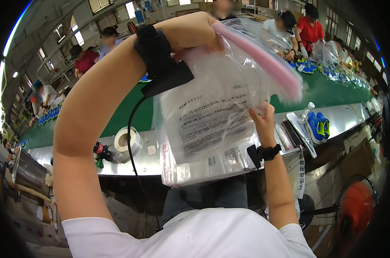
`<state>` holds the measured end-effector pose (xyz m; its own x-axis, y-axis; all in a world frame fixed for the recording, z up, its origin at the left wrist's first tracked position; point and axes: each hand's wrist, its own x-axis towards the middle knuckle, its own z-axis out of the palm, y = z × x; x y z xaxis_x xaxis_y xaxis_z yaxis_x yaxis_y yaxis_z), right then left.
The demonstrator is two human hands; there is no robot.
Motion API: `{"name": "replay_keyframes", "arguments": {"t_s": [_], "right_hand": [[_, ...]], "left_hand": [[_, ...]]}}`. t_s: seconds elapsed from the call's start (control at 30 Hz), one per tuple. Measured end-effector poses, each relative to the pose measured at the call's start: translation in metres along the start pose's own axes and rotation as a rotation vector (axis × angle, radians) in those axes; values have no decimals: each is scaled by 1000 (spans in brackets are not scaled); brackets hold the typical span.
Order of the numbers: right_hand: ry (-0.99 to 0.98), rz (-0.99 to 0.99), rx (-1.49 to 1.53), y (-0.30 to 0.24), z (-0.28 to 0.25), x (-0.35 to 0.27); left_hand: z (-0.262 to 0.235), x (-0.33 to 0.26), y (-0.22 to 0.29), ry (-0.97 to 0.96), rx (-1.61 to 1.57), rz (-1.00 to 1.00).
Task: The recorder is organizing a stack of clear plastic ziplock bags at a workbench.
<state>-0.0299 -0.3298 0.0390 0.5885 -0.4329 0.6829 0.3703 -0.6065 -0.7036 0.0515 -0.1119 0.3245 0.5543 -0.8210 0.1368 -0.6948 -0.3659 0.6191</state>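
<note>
Head view, fingers first: my left hand (pixel 199 34) is clenched on the top of a clear plastic bag (pixel 212 99), beside a pink strip (pixel 264 53) that slants off to the right in a blur; I can't tell whether that strip belongs to this same bag. My right hand (pixel 266 122) is lower, thumb and fingers at the bag's right edge, though whether they truly pinch the film I cannot tell. The bag hangs upright before my chest, over a stack of bags (pixel 231 161) lying on the metal ledge (pixel 150 163). I judge the step in hand to be lifting and spreading this bag; the next move would call for a firm left grip and a careful right thumb to part the thin layers, which may cling. My left arm arches high, elbow out wide and wrist bent over toward the right, with a black box (pixel 169 79) strapped on it; my right forearm rises nearly straight from below, wearing a black wristband (pixel 268 152). Farther out, a white roll (pixel 135 147) sits left of the stack and a pair of blue shoes (pixel 316 129) stands to the right. Beyond runs the green belt (pixel 337 88), with co-workers along its far side.
</note>
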Motion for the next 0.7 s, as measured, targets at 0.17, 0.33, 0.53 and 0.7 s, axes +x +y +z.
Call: {"name": "replay_keyframes", "arguments": {"t_s": [0.17, 0.33, 0.53, 0.7], "right_hand": [[-410, 507, 669, 28, -14, 8], [-502, 484, 879, 27, -43, 19], [-429, 82, 267, -30, -83, 88], [-193, -838, -619, -105, -78, 90]], "left_hand": [[-2, -7, 17, 17, 52, 103], [-19, -11, 14, -101, -183, 83], [-28, -9, -80, 89, -77, 217], [-9, -36, -166, 335, 96, 175]]}}
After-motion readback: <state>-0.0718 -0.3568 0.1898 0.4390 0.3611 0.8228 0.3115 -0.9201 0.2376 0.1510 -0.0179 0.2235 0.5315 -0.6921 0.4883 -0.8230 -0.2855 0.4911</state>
